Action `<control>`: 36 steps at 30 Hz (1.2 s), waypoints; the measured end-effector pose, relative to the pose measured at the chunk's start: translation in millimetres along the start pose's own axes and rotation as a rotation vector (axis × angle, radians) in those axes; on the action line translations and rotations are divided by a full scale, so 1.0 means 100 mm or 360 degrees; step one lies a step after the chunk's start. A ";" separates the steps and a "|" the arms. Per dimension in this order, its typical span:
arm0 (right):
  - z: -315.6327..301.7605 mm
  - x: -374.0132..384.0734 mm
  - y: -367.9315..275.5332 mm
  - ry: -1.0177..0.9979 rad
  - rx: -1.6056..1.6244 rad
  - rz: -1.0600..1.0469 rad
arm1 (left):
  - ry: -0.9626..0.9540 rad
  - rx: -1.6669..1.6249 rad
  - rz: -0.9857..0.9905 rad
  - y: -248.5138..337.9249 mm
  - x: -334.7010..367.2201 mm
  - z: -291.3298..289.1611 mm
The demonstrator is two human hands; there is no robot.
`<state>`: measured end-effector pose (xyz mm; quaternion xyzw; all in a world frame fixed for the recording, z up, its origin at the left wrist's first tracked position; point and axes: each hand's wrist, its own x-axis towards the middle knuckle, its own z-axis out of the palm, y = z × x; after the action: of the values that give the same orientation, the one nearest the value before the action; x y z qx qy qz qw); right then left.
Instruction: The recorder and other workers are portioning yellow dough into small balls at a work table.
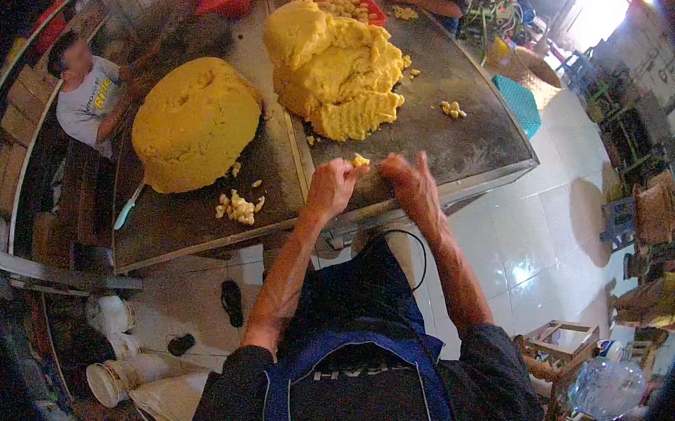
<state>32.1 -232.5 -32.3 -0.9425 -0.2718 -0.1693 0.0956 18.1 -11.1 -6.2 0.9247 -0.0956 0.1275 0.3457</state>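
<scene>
My left hand is closed at the table's near edge, with a small yellow piece of dough at its thumb and fingertips. Just to its right, my right hand is closed, its fingers curled; whatever they hold, if anything, is hidden. Beyond both hands rises a large rough heap of yellow dough, torn on its near side. A smooth rounded dough mound sits farther left. Small dough bits lie in front of that mound, and a little cluster of pieces rests right of the heap.
A red tray of small dough balls stands behind the heap. A knife with a turquoise handle pokes from under the left mound. One person is at the table's left side; another person's arm shows at the far side. Buckets stand lower left.
</scene>
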 end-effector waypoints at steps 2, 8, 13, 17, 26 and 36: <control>-0.12 0.19 0.27 0.0168 0.0172 0.0170 | 0.0045 -0.0185 0.0095 0.01 0.28 0.10; -0.38 0.37 0.44 0.0160 0.0580 0.0503 | -0.0013 -0.0371 0.0010 -0.04 0.56 0.01; -0.54 -0.49 0.32 0.0297 0.0473 -0.0210 | 0.0117 -0.0490 -0.0133 -0.16 0.01 -0.26; -0.70 -0.45 0.69 0.0217 0.0544 0.0381 | 0.0535 -0.0671 0.0022 -0.18 -0.21 -0.18; -0.21 0.16 -0.51 0.0093 0.0550 0.0253 | 0.0583 -0.1456 -0.0478 -0.24 -0.34 -0.29; -0.08 0.23 -0.68 0.0412 0.0648 -0.0598 | 0.0558 -0.1366 -0.0423 -0.39 -0.33 -0.22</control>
<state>11.1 -166.8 -10.2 -0.8078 -0.4553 -0.2446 0.2833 -6.6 35.4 -24.4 0.6673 0.0390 0.1853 0.7203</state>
